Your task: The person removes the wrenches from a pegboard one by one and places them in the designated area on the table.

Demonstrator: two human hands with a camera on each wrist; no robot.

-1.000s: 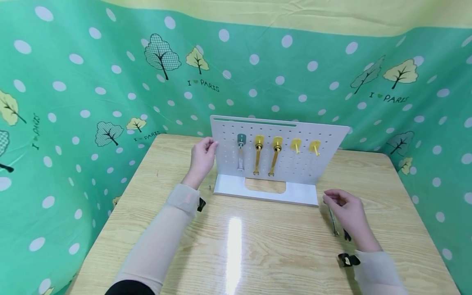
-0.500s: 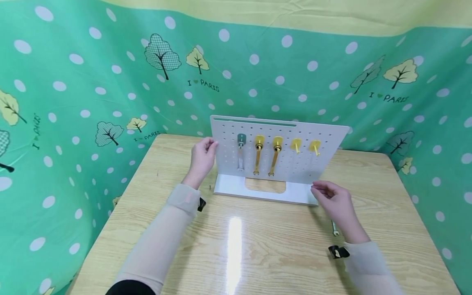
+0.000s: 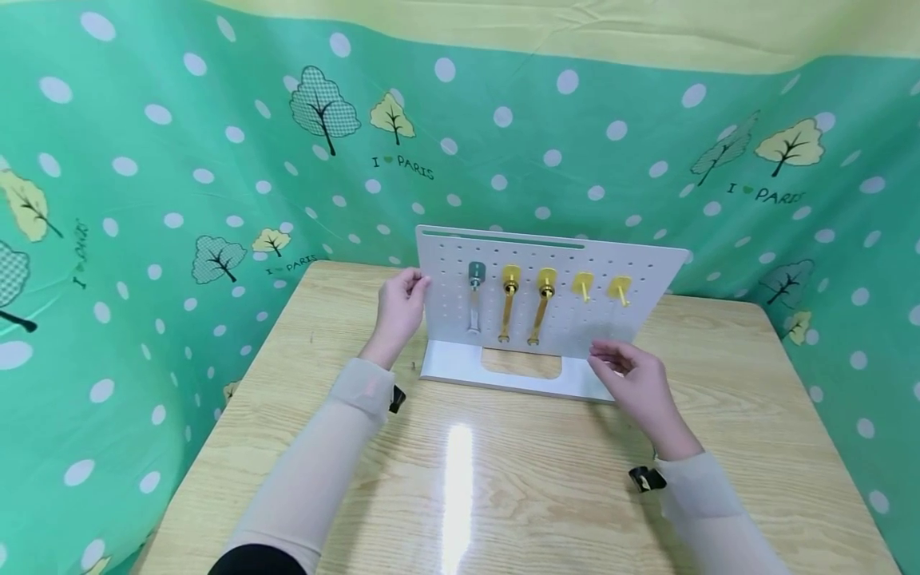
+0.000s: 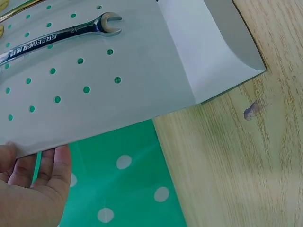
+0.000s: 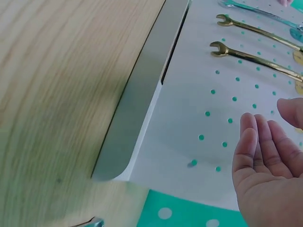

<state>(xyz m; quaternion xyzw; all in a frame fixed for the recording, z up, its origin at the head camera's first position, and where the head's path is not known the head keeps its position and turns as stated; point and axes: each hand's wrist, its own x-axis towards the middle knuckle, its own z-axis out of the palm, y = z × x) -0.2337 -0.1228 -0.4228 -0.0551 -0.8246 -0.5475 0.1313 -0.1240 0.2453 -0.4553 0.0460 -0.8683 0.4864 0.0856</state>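
Note:
A white pegboard stand (image 3: pixel 460 239) stands upright on the table. My left hand (image 3: pixel 401 307) pinches its left edge between thumb and fingers; in the left wrist view the fingertips (image 4: pixel 61 156) lie along that edge. A silver wrench (image 3: pixel 473 311) hangs from the teal hook (image 3: pixel 477 271), and two gold wrenches, one left (image 3: pixel 506 315) and one right (image 3: pixel 537 319), hang from yellow hooks. Two further yellow hooks, a left one (image 3: pixel 583 283) and a right one (image 3: pixel 620 289), carry nothing. In front of the board's lower right, my right hand (image 3: pixel 632 383) holds nothing, its fingers loosely bent and thumb apart.
The end of a metal tool (image 5: pixel 94 222) shows on the wooden table (image 3: pixel 546 487) at the bottom of the right wrist view; my right forearm mostly covers it in the head view. Behind the stand hangs a green dotted curtain (image 3: pixel 503 172).
My right hand has moved left and slightly up, from above the tools on the table to the pegboard's lower right. The left hand stays at the board's edge.

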